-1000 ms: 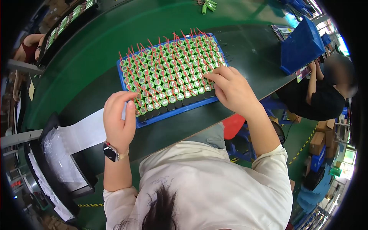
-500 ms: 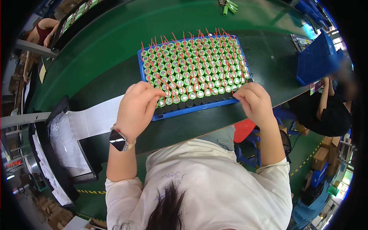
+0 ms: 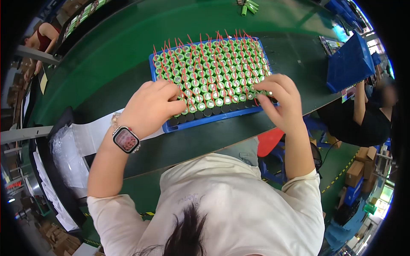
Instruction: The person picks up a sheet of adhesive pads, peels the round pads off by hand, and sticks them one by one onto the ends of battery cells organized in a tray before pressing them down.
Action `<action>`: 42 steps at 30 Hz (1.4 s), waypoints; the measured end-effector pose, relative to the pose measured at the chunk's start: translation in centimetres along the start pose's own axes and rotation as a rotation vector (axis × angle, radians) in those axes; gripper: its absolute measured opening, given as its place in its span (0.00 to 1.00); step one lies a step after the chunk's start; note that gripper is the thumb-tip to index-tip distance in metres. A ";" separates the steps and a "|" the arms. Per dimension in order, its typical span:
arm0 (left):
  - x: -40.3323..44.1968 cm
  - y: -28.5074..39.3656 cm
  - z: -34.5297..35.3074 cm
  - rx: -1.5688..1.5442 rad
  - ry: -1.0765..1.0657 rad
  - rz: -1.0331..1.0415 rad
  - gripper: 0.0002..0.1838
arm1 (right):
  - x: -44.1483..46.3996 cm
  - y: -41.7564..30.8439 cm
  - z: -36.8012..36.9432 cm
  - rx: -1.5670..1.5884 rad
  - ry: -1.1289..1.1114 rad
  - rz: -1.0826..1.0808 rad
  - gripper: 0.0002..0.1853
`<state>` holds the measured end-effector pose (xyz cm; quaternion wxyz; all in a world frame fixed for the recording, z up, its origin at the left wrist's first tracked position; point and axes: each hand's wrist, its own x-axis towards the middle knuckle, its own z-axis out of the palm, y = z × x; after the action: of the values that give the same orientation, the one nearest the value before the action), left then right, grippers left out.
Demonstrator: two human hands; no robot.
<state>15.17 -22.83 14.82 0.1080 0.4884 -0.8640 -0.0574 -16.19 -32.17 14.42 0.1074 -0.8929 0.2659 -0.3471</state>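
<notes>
Rows of upright green battery cells (image 3: 213,72) fill a blue tray (image 3: 200,123), with red wires running across their tops and a row of black cells (image 3: 198,114) along the near edge. My left hand (image 3: 156,102) is over the tray's near left corner, its fingertips bent down at the cells; what lies between them is hidden. Over the near right corner, my right hand (image 3: 277,98) has thumb and forefinger apart beside the cells and the end of a red wire. Nothing can be made out in its grasp.
A white sheet (image 3: 92,132) and clear plastic wrap (image 3: 68,158) lie left of the tray. Loose green cells (image 3: 250,7) are at the far side of the green table. A blue bin (image 3: 348,64) stands right, near a seated person (image 3: 358,115). Another person (image 3: 45,38) is at far left.
The view has shifted, moving the tray rightward overall. My left hand has come over the tray's near left corner. My right hand has moved toward the near right corner, and its fingers have parted.
</notes>
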 end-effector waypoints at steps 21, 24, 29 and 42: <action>-0.7 0.4 -0.1 0.097 0.005 0.106 0.05 | -0.9 -0.8 -0.2 -0.062 -0.332 0.015 0.08; -1.0 0.4 -0.4 0.086 -0.016 0.064 0.06 | -1.7 -0.5 0.2 -0.099 -0.284 -0.034 0.07; -1.3 0.8 0.0 0.001 0.078 -0.004 0.08 | -0.3 -1.4 0.3 -0.013 -0.261 -0.004 0.08; -1.6 0.3 0.0 -0.012 0.113 -0.145 0.10 | 1.5 -2.4 4.1 -0.081 -0.211 0.074 0.07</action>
<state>15.77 -21.31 14.67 0.1552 0.5517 -0.8184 -0.0426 -11.60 -30.97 13.13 0.1114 -0.9176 0.2999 -0.2359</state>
